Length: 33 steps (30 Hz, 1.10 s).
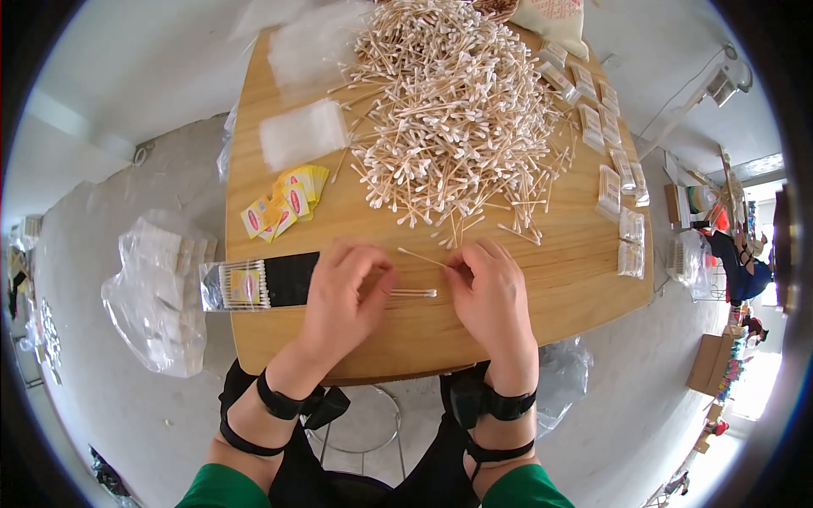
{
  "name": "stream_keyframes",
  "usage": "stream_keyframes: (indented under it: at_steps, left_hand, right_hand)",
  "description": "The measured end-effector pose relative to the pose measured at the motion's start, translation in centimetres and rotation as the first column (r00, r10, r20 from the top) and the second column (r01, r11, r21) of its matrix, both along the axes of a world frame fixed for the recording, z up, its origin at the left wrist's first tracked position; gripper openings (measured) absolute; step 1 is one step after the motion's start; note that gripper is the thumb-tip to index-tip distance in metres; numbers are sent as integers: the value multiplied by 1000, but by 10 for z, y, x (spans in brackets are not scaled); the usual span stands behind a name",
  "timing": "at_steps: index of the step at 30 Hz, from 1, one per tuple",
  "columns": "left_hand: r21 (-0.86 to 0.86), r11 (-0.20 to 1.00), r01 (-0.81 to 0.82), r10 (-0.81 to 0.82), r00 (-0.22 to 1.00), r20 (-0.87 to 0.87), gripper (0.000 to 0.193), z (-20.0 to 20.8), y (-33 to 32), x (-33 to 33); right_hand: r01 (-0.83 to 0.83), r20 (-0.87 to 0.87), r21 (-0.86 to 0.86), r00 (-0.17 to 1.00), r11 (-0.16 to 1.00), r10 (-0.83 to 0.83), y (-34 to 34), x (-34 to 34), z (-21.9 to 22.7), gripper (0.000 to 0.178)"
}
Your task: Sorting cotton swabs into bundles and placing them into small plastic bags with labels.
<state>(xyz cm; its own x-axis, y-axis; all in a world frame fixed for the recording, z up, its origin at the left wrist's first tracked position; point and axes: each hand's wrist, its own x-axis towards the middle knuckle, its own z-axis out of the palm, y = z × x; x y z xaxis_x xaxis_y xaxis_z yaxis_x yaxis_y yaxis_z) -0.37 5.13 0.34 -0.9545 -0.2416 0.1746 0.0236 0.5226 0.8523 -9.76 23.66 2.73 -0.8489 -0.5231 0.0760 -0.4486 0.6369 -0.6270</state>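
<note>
Between the thumb and fingers of my right hand [493, 292] is one cotton swab [421, 256], slanting up and left over the table. My left hand [343, 288] is curled beside it, and a few cotton swabs [413, 293] stick out to the right from under its thumb; its inner fingers are partly hidden. Left of that hand lies a flat black strip [294, 278]. A clear packet of swabs with a yellow card [245, 286] lies at the strip's left end. Beyond my hands rises a big heap of loose cotton swabs [461, 110].
Yellow cards [292, 199] lie fanned at the left, below a stack of clear bags [303, 134]. Several filled packets [609, 193] line the table's right side. A cloth sack [555, 21] sits at the far edge. A large plastic bag of packets [161, 292] stands left of the table.
</note>
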Motion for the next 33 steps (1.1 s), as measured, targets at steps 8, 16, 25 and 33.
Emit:
stream_keyframes:
  at_steps: [8, 16, 25, 33]
  left_hand:
    - [-189, 982, 5, -30, 991, -132, 12, -7, -6, -5]
    - [-226, 972, 69, -92, 992, -89, 16, -6, -9, -3]
    - [-149, 987, 56, -76, 988, -133, 16, -11, -11, -6]
    - [-55, 998, -13, 3, 987, -162, 11, -6, -8, -8]
  right_hand:
    - [45, -42, -56, 998, 997, -47, -7, 2, -5, 14]
    - [184, -188, 26, 966, 983, -176, -8, -4, -19, 16]
    - [201, -1, 47, 979, 978, -202, 12, -2, 0, 9]
    - [-80, 28, 22, 996, 997, 79, -3, 6, 3, 8]
